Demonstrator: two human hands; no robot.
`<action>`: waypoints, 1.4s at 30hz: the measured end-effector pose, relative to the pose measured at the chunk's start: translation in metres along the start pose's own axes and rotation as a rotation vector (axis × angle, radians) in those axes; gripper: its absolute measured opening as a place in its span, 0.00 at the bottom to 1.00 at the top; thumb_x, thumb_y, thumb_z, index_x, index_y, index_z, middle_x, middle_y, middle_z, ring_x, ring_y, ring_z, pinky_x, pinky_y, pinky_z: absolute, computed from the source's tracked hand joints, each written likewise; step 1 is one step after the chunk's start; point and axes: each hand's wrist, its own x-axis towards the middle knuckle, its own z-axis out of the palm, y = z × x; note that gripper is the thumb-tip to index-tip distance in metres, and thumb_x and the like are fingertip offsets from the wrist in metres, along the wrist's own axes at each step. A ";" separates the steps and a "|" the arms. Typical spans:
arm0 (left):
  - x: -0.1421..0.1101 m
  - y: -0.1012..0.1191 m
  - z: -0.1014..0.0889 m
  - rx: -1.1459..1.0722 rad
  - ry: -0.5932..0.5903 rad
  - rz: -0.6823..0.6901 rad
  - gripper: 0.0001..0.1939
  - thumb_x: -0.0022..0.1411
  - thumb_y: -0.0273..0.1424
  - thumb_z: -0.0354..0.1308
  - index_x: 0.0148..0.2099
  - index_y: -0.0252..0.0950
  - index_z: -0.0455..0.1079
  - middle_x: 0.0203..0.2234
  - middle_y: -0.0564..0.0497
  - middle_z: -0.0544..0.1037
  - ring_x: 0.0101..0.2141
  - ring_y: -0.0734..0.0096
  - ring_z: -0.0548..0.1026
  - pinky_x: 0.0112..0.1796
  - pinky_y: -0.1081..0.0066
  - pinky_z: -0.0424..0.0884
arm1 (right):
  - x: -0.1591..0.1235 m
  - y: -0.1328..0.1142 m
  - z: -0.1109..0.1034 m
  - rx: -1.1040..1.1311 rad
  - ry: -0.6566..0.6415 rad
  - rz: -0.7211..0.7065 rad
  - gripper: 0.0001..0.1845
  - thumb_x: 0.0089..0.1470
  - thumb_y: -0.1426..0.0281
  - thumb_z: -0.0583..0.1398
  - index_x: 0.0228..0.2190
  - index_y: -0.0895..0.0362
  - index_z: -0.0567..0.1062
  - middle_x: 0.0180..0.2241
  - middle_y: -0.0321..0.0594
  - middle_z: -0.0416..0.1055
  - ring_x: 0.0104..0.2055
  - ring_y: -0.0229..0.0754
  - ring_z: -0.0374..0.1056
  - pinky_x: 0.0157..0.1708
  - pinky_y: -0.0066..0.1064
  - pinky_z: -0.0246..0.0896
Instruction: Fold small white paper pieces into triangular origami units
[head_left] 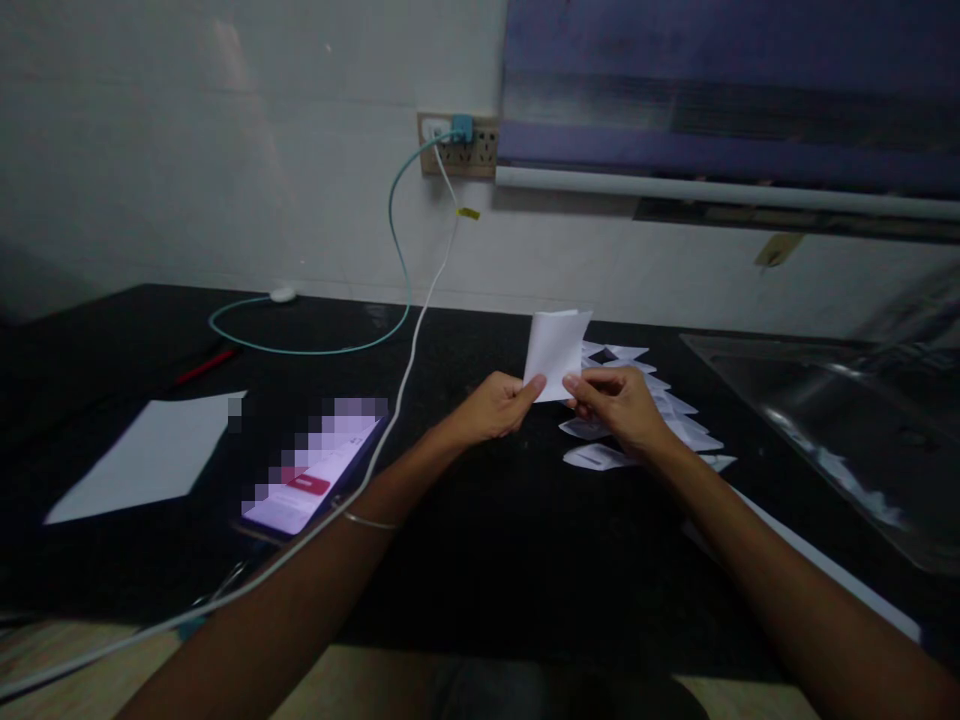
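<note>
A small folded sheet of white paper (556, 350) is held up over the black counter, its top edges slightly apart. My left hand (501, 408) pinches its lower left corner, thumb in front. At the lower right edge, my right hand (619, 405) grips the same paper between thumb and fingers. Behind and below my right hand lie several folded white paper pieces (686, 430), overlapping in a row and partly hidden by that hand. A long white paper strip or sheet (825, 565) lies under my right forearm, mostly covered.
A white sheet (154, 455) and a lit phone (315, 475) lie on the left. A white cable (409, 370) runs from the wall socket (457, 150) across my left forearm. A teal cable (300, 352) loops behind. The metal sink (847, 420) is at right; a red pen-like object (206, 367) lies far left.
</note>
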 end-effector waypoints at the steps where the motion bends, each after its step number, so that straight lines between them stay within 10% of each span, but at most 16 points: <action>1: 0.000 0.001 0.000 -0.008 0.021 -0.002 0.40 0.62 0.66 0.43 0.15 0.37 0.57 0.09 0.56 0.60 0.13 0.81 0.59 0.20 0.74 0.54 | 0.000 0.001 0.000 0.000 -0.002 -0.002 0.25 0.55 0.51 0.66 0.21 0.59 0.78 0.16 0.35 0.67 0.19 0.32 0.58 0.21 0.29 0.47; 42: 0.014 -0.010 0.002 -0.163 0.317 -0.035 0.30 0.71 0.52 0.51 0.23 0.37 0.58 0.16 0.55 0.57 0.22 0.77 0.62 0.23 0.73 0.53 | -0.002 0.000 0.012 -0.070 -0.046 -0.006 0.30 0.51 0.41 0.65 0.21 0.56 0.75 0.18 0.37 0.67 0.21 0.34 0.60 0.23 0.32 0.53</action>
